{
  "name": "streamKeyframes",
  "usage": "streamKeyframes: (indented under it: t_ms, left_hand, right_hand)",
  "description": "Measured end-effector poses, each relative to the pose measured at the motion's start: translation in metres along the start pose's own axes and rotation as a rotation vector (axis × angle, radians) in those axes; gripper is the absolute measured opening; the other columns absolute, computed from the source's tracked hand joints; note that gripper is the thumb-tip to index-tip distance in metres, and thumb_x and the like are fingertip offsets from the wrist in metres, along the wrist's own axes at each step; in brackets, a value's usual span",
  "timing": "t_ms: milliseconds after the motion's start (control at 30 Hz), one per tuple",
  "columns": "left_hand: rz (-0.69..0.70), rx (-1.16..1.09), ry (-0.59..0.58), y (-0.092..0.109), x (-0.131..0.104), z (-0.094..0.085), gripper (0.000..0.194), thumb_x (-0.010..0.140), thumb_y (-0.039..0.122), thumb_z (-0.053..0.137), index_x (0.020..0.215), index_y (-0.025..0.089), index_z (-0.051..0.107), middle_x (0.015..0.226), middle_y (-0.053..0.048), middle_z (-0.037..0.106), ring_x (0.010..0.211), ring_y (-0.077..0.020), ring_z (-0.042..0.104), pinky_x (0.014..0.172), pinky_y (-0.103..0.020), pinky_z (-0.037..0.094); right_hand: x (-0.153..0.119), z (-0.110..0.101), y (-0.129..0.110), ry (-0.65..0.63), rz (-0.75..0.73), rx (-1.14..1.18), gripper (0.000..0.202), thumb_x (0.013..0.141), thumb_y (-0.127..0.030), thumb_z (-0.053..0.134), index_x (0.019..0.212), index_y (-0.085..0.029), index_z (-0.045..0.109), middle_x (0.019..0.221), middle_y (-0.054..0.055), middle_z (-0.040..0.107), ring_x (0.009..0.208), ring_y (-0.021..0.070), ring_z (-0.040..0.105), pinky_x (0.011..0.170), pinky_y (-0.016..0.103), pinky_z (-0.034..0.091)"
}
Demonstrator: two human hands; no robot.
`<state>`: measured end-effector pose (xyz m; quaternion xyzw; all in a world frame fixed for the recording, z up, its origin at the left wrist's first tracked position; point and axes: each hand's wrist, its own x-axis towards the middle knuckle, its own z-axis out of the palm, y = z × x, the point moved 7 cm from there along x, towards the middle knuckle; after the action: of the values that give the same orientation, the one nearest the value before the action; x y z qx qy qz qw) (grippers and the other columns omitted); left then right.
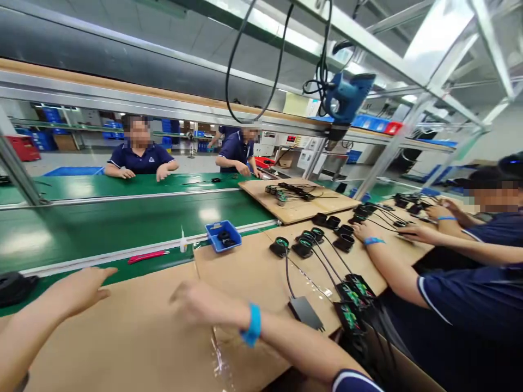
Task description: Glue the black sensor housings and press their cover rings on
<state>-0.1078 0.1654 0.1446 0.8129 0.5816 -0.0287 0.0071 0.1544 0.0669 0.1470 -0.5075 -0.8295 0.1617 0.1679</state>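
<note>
My left hand [84, 288] hovers over the left edge of the cardboard [134, 326], its index finger stretched out and nothing in it. Blurred by motion, my right hand [194, 302] is above the middle of the cardboard, a blue band on its wrist; its fingers are too smeared to read. Beyond it stands a blue bin [224, 247] with black parts inside. Pink tweezers [147, 257] and a small white bottle [183, 240] lie between the hands and the green belt [155, 220]. A black round part [16, 287] sits at the far left.
Black housings [280, 246] with cables, open circuit-board units [351, 318] and a dark flat box [305, 312] lie to the right. A blue heat gun [347, 98] hangs overhead. Co-workers [461, 294] sit close on the right; others are across the belt.
</note>
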Motion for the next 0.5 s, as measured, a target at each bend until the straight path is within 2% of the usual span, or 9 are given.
streamKeyframes:
  t_ms: [33, 67, 133, 200, 267, 333, 400, 500]
  left_hand:
    - [0.067, -0.036, -0.047, 0.029, 0.003, -0.001, 0.053, 0.084, 0.026, 0.052, 0.134, 0.014, 0.062, 0.124, -0.013, 0.072, 0.114, -0.0353, 0.067, 0.091, -0.041, 0.053]
    - [0.136, -0.093, -0.094, 0.061, 0.003, -0.003, 0.054, 0.085, 0.029, 0.053, 0.138, 0.015, 0.059, 0.132, -0.015, 0.067, 0.12, -0.0359, 0.063, 0.096, -0.043, 0.052]
    - [0.25, -0.216, -0.137, 0.123, 0.002, -0.01, 0.053, 0.087, 0.028, 0.053, 0.138, 0.017, 0.059, 0.139, -0.015, 0.062, 0.126, -0.0354, 0.059, 0.103, -0.045, 0.047]
    - [0.374, -0.396, -0.159, 0.178, 0.0, -0.013, 0.052, 0.085, 0.026, 0.056, 0.136, 0.023, 0.06, 0.14, -0.01, 0.061, 0.127, -0.0325, 0.058, 0.106, -0.044, 0.044]
    - [0.421, -0.634, -0.231, 0.217, 0.0, -0.002, 0.051, 0.081, 0.028, 0.062, 0.132, 0.024, 0.063, 0.131, -0.012, 0.067, 0.117, -0.0324, 0.062, 0.104, -0.045, 0.045]
    - [0.377, -0.929, -0.314, 0.241, 0.003, 0.017, 0.057, 0.075, 0.032, 0.071, 0.131, 0.021, 0.065, 0.124, -0.015, 0.068, 0.108, -0.0326, 0.064, 0.102, -0.047, 0.045]
    - [0.341, -1.067, -0.338, 0.258, 0.01, 0.036, 0.067, 0.073, 0.039, 0.076, 0.135, 0.018, 0.061, 0.125, -0.017, 0.065, 0.108, -0.0311, 0.063, 0.102, -0.046, 0.046]
    - [0.287, -1.236, -0.351, 0.281, 0.021, 0.052, 0.083, 0.083, 0.056, 0.067, 0.153, 0.022, 0.037, 0.135, -0.019, 0.056, 0.113, -0.0264, 0.062, 0.1, -0.041, 0.048]
  right_hand:
    - [-0.003, -0.03, 0.036, 0.04, 0.069, -0.034, 0.011, 0.08, -0.03, 0.077, 0.086, -0.022, 0.072, 0.099, 0.0, 0.072, 0.097, 0.0171, 0.065, 0.088, 0.029, 0.052]
    - [-0.007, -0.059, 0.073, 0.104, 0.163, -0.072, 0.015, 0.09, -0.03, 0.068, 0.097, -0.017, 0.069, 0.107, 0.004, 0.07, 0.101, 0.0192, 0.064, 0.092, 0.037, 0.052]
    - [-0.022, -0.104, 0.142, 0.208, 0.357, -0.134, 0.028, 0.095, -0.036, 0.063, 0.114, -0.015, 0.063, 0.118, 0.009, 0.064, 0.104, 0.0213, 0.064, 0.091, 0.043, 0.054]
    - [-0.044, -0.13, 0.197, 0.284, 0.512, -0.175, 0.034, 0.095, -0.037, 0.063, 0.122, -0.015, 0.06, 0.124, 0.01, 0.061, 0.107, 0.0232, 0.063, 0.091, 0.044, 0.054]
    - [-0.067, -0.14, 0.234, 0.307, 0.607, -0.187, 0.035, 0.095, -0.036, 0.064, 0.123, -0.016, 0.059, 0.124, 0.01, 0.061, 0.107, 0.0231, 0.063, 0.091, 0.044, 0.055]
    - [-0.085, -0.14, 0.254, 0.307, 0.643, -0.175, 0.032, 0.095, -0.036, 0.064, 0.121, -0.017, 0.06, 0.123, 0.009, 0.062, 0.106, 0.0225, 0.063, 0.09, 0.043, 0.055]
    - [-0.092, -0.136, 0.258, 0.307, 0.624, -0.146, 0.028, 0.096, -0.035, 0.063, 0.118, -0.018, 0.062, 0.12, 0.008, 0.063, 0.105, 0.0218, 0.064, 0.09, 0.042, 0.055]
    - [-0.083, -0.123, 0.235, 0.3, 0.502, -0.065, 0.028, 0.092, -0.027, 0.067, 0.117, -0.016, 0.061, 0.114, 0.007, 0.065, 0.103, 0.0224, 0.064, 0.091, 0.044, 0.055]
